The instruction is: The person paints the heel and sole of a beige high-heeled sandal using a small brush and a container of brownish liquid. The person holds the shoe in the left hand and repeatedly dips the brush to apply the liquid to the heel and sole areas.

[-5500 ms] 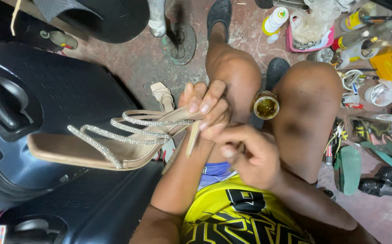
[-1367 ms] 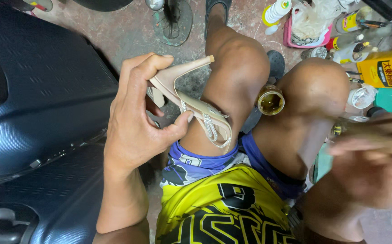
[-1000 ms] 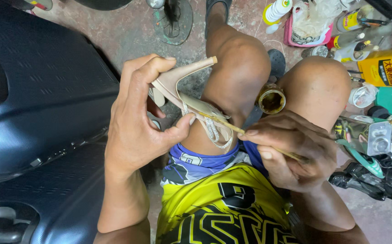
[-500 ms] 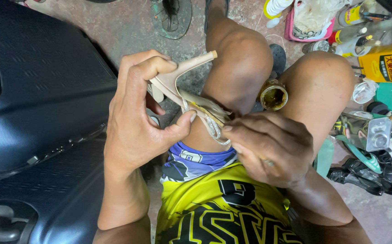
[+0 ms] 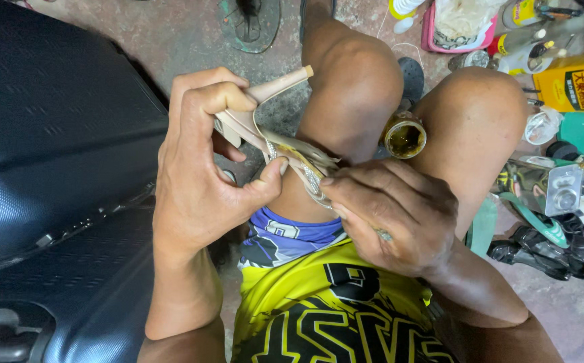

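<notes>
My left hand (image 5: 201, 171) grips a beige high-heeled sandal (image 5: 268, 131) by its sole, heel pointing up and away, rhinestone straps hanging toward my lap. My right hand (image 5: 393, 215) presses its fingertips against the strap end of the sandal, closed around a thin stick-like tool that is mostly hidden. A small open glue tin (image 5: 405, 136) with yellowish contents sits between my bare knees.
A dark blue hard suitcase (image 5: 50, 168) fills the left side. Bottles, a yellow can (image 5: 577, 82), a pink tub (image 5: 460, 27) and tools crowd the floor at right. A flip-flop (image 5: 250, 23) lies on the concrete at the top.
Earlier the sandal lay flat across the suitcase; it has been turned heel-up. My right hand came in from the right and now works at the sandal's strap end.
</notes>
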The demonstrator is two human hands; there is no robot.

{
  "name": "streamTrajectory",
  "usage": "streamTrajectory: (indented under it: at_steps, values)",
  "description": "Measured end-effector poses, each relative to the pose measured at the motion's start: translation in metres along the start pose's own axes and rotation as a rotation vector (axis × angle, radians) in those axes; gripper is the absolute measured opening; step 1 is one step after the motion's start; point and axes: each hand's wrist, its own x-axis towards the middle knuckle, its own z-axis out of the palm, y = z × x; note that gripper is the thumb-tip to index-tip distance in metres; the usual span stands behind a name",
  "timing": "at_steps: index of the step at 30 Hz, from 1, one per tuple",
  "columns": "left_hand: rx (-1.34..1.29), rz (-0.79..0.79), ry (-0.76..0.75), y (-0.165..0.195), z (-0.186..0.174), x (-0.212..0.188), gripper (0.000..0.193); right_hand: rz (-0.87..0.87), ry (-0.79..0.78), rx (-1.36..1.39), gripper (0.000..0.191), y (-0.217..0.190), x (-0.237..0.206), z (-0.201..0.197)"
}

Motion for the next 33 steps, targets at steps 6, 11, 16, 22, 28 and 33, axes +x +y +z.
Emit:
streamTrajectory:
  at_steps: [6, 11, 16, 22, 28, 33]
  values:
    - [0.015, 0.005, 0.006, 0.010, 0.000, 0.002, 0.062, 0.011, 0.010, 0.029, 0.033, -0.001, 0.010, -0.001]
    - [0.027, 0.024, 0.006, 0.012, -0.002, 0.003, 0.061, 0.026, 0.045, 0.025, 0.032, -0.006, 0.017, -0.005]
    - [0.011, 0.001, 0.001, 0.011, 0.000, 0.002, 0.060, 0.008, -0.043, -0.001, 0.036, -0.006, 0.016, -0.008]
    - [0.000, -0.003, 0.012, 0.008, -0.004, 0.000, 0.061, 0.092, -0.117, 0.024, 0.032, -0.001, 0.005, -0.017]
    - [0.015, -0.003, 0.016, 0.005, -0.002, -0.003, 0.059, 0.095, -0.098, 0.031, 0.028, 0.001, -0.001, -0.020]
    - [-0.004, -0.009, 0.022, 0.003, 0.000, -0.003, 0.060, 0.144, -0.099, 0.058, 0.028, -0.003, -0.005, -0.024]
